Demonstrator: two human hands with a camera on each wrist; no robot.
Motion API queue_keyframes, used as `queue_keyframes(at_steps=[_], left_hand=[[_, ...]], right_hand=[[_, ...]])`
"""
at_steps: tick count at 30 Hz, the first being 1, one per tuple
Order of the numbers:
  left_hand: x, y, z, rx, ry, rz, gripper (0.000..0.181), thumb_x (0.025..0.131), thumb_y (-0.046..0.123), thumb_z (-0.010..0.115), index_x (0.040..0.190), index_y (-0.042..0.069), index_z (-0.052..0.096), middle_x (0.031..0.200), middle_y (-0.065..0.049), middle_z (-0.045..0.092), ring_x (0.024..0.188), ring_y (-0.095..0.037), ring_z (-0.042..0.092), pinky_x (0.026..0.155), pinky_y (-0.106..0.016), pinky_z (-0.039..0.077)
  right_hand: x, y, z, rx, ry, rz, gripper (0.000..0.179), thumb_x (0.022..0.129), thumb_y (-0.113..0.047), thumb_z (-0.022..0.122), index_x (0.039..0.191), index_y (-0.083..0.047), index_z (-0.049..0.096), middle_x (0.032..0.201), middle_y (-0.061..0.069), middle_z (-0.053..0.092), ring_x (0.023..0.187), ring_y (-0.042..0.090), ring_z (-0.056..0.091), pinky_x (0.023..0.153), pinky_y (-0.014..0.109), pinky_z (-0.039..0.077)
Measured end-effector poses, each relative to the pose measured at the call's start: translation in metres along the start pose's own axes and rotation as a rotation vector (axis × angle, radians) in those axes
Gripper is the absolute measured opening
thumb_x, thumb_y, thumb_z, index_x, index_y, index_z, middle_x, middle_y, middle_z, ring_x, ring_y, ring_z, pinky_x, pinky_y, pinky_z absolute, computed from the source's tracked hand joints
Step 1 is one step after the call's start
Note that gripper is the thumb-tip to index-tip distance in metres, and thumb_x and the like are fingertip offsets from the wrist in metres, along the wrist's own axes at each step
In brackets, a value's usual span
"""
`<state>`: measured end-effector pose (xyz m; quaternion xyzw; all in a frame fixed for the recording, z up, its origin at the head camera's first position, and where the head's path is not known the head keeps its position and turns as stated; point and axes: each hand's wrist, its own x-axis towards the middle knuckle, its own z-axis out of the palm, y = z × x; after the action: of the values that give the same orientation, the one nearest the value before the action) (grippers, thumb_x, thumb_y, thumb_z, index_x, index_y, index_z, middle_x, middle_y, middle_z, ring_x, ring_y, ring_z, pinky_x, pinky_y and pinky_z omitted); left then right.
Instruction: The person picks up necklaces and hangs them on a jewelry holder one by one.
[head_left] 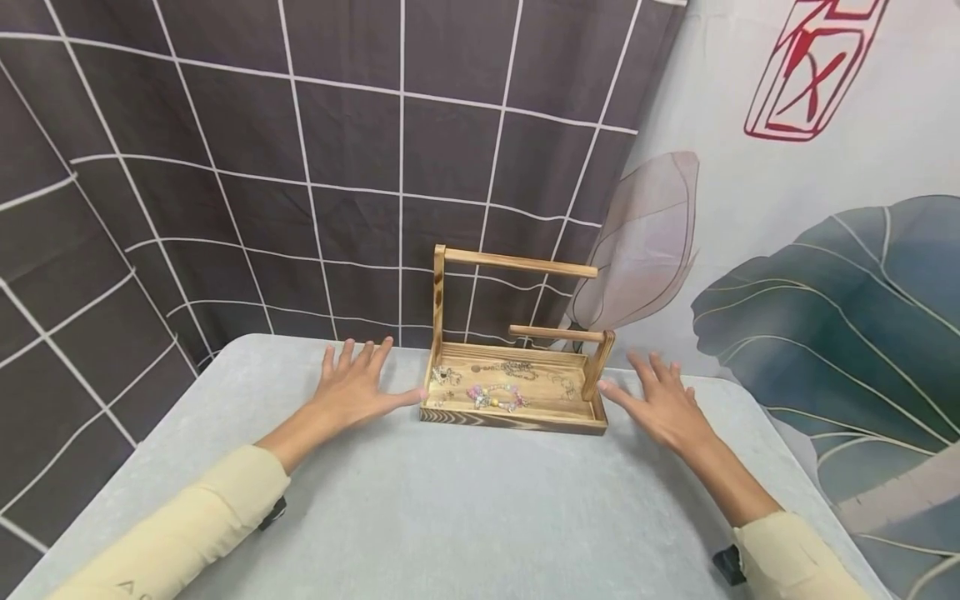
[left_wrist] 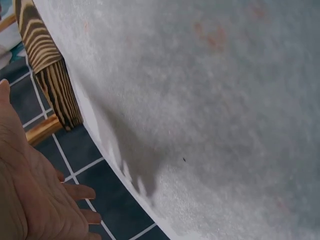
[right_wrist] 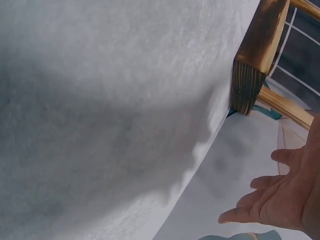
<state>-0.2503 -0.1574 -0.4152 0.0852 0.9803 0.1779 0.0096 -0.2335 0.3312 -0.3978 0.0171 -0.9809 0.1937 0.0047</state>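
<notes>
A wooden jewelry stand [head_left: 517, 423] with a shallow tray base and two raised bars sits near the back of the table. In its tray lie a pink-and-yellow beaded bracelet [head_left: 497, 398], a dark chain [head_left: 517, 369] and small silvery pieces [head_left: 446, 376] too small to make out. My left hand [head_left: 356, 390] spreads its fingers beside the stand's left end, thumb towards the corner. At the other end is my right hand [head_left: 666, 406], fingers spread and thumb pointing to the stand. Whether either thumb touches the wood, I cannot tell. Both wrist views show the stand's striped end [left_wrist: 42, 45] beside uncurled fingers.
A pale grey cloth covers the table [head_left: 450, 508]. Behind it hangs a dark curtain [head_left: 352, 142] with white grid lines. A white cloth with large leaf prints [head_left: 832, 308] hangs at the right. The stand's upper bar [head_left: 521, 263] rises above the tray.
</notes>
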Motion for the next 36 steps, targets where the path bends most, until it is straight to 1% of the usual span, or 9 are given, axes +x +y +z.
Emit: queue_keyframes(at_steps=[4, 6, 8, 11, 14, 19, 29, 36], left_hand=[[0.0, 0.004, 0.004, 0.0, 0.01, 0.01, 0.123, 0.093, 0.089, 0.063, 0.181, 0.012, 0.024, 0.183, -0.03, 0.029, 0.175, -0.057, 0.01, 0.141, -0.077, -0.002], [0.001, 0.006, 0.007, -0.002, 0.012, 0.015, 0.122, 0.094, 0.088, 0.063, 0.182, 0.013, 0.024, 0.183, -0.03, 0.03, 0.174, -0.058, 0.01, 0.141, -0.077, -0.002], [0.002, 0.008, 0.008, -0.009, 0.011, 0.021, 0.122, 0.094, 0.088, 0.064, 0.182, 0.013, 0.024, 0.183, -0.03, 0.031, 0.174, -0.058, 0.011, 0.141, -0.077, -0.002], [0.002, 0.012, 0.011, -0.002, 0.002, 0.032, 0.123, 0.093, 0.091, 0.061, 0.182, 0.013, 0.023, 0.183, -0.03, 0.03, 0.174, -0.058, 0.01, 0.141, -0.077, -0.001], [0.002, 0.015, 0.013, 0.008, -0.01, 0.043, 0.126, 0.092, 0.095, 0.058, 0.182, 0.013, 0.022, 0.183, -0.03, 0.029, 0.174, -0.058, 0.009, 0.141, -0.076, -0.002], [0.003, 0.017, 0.017, 0.019, -0.024, 0.043, 0.127, 0.092, 0.098, 0.053, 0.182, 0.015, 0.021, 0.184, -0.029, 0.027, 0.175, -0.056, 0.008, 0.142, -0.075, -0.002], [0.005, 0.022, 0.019, 0.011, -0.049, 0.048, 0.125, 0.093, 0.099, 0.047, 0.183, 0.016, 0.018, 0.183, -0.032, 0.026, 0.174, -0.058, 0.01, 0.142, -0.075, -0.004], [0.007, 0.029, 0.021, 0.003, -0.068, 0.045, 0.122, 0.095, 0.097, 0.047, 0.183, 0.017, 0.017, 0.183, -0.032, 0.027, 0.174, -0.058, 0.01, 0.142, -0.074, -0.005]], right_hand=[[0.0, -0.004, 0.003, -0.023, -0.003, -0.013, 0.108, 0.107, -0.083, 0.047, 0.179, -0.007, 0.025, 0.182, 0.041, 0.017, 0.165, 0.074, 0.01, 0.124, 0.095, 0.02], [0.0, -0.005, 0.004, -0.028, -0.001, -0.021, 0.107, 0.107, -0.082, 0.047, 0.178, -0.005, 0.027, 0.18, 0.041, 0.022, 0.165, 0.071, 0.019, 0.123, 0.093, 0.028], [0.0, -0.007, 0.004, -0.032, 0.002, -0.031, 0.106, 0.107, -0.082, 0.047, 0.177, -0.004, 0.031, 0.179, 0.04, 0.027, 0.164, 0.067, 0.027, 0.122, 0.09, 0.035], [0.0, -0.009, 0.004, -0.028, 0.01, -0.047, 0.103, 0.108, -0.081, 0.048, 0.172, -0.002, 0.039, 0.175, 0.04, 0.034, 0.161, 0.062, 0.037, 0.12, 0.087, 0.041], [0.0, -0.01, 0.005, -0.022, 0.021, -0.056, 0.1, 0.108, -0.08, 0.048, 0.169, -0.001, 0.046, 0.172, 0.039, 0.04, 0.159, 0.06, 0.041, 0.121, 0.084, 0.042], [-0.001, -0.012, 0.007, -0.017, 0.031, -0.065, 0.096, 0.108, -0.078, 0.049, 0.166, -0.001, 0.05, 0.169, 0.038, 0.047, 0.156, 0.061, 0.045, 0.121, 0.083, 0.044], [-0.001, -0.02, 0.011, -0.03, 0.021, -0.054, 0.094, 0.109, -0.08, 0.046, 0.16, -0.002, 0.059, 0.166, 0.037, 0.051, 0.154, 0.062, 0.047, 0.117, 0.083, 0.046], [-0.001, -0.024, 0.012, -0.047, 0.006, -0.053, 0.094, 0.11, -0.08, 0.042, 0.154, 0.0, 0.064, 0.163, 0.037, 0.055, 0.152, 0.062, 0.05, 0.116, 0.082, 0.048]])
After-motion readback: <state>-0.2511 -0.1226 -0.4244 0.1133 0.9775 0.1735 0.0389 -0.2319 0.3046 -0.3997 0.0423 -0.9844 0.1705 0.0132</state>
